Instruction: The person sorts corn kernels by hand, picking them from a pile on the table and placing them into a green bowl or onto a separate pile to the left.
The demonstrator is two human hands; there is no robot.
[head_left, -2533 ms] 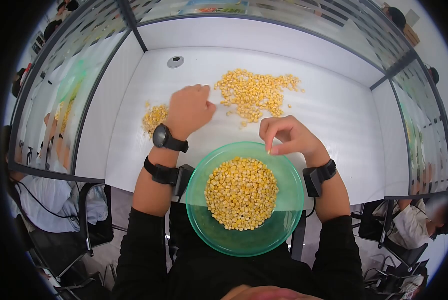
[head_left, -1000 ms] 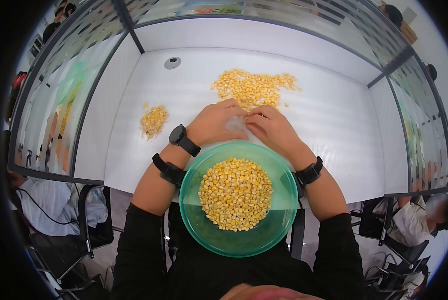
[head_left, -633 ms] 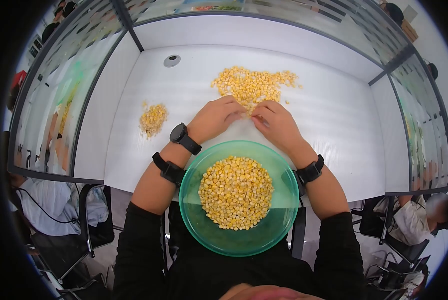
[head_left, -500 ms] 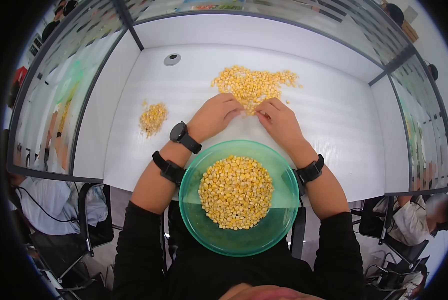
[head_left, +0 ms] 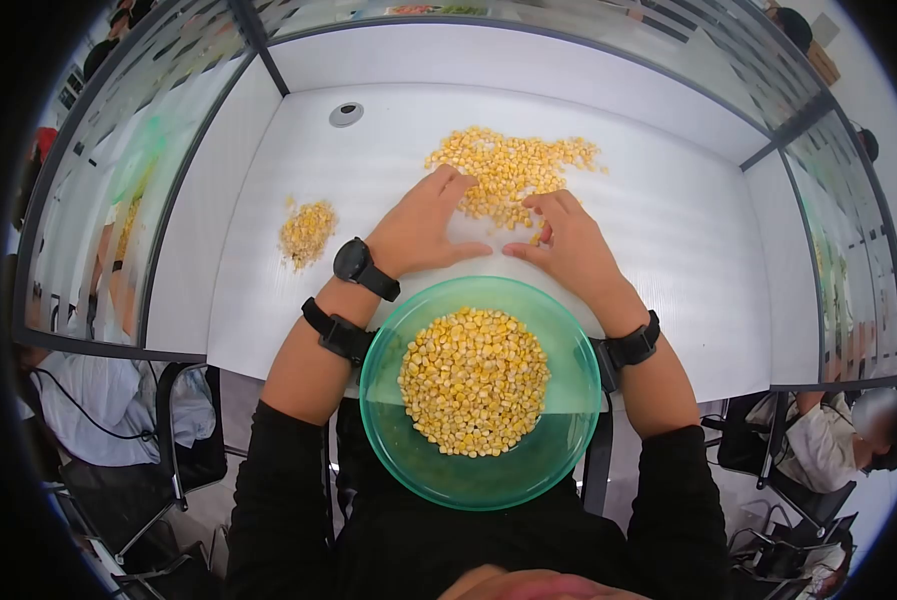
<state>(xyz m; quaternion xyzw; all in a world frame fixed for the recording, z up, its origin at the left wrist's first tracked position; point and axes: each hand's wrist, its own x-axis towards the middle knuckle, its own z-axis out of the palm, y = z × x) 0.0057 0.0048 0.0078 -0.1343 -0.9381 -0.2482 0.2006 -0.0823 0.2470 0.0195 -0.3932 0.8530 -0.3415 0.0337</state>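
Note:
Loose yellow corn kernels point(head_left: 508, 165) lie spread on the white table. My left hand point(head_left: 430, 225) rests at their near left edge, thumb and fingers apart, holding nothing. On the near right edge is my right hand point(head_left: 566, 240), thumb and fingers also apart, with a kernel or two close to its fingers. A green see-through bowl point(head_left: 478, 490) holds many kernels point(head_left: 473, 380) and sits between my forearms, partly over the table's front edge. A smaller, paler heap of kernels and bits point(head_left: 308, 234) lies to the left of my left hand.
The white table point(head_left: 668, 260) has low walls and glass panels around it. A round cable grommet point(head_left: 346, 114) is at the back left. Chairs stand on both sides, and a seated person point(head_left: 828, 440) is at the right.
Both hands have opened: the fingertips, earlier pinched together at the near edge of the kernels, are now spread. The fingers reach slightly farther around the spread kernels while the thumbs point inward.

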